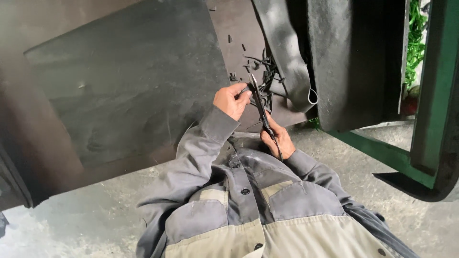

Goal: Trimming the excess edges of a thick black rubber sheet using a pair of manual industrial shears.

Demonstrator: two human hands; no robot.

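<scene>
So, roughly what's in view:

Scissors (261,109): black, long axis running up and slightly left from the handles, tips pointing away from the body toward the tangle of black rubber trimmings (266,71); held just above the person's chest, over the edge of the dark rubber sheet (124,91).

Right hand (278,139): curled around the scissor handles, knuckles up, fingers closed through the loops, wrist bent in close to the jacket.

Left hand (233,100): raised, forearm angled up from the elbow, thumb and fingers pinching a small black rubber piece (245,89) right beside the blades.

Blades: look nearly together, can't tell for sure.

Hanging rubber strip (287,57): thick, dark, drooping down just past the scissor tips, end curling up.

Clothing: grey and beige work jacket (239,210) with buttons.

Around: concrete floor (86,220), green metal frame (420,119) on the right.
</scene>
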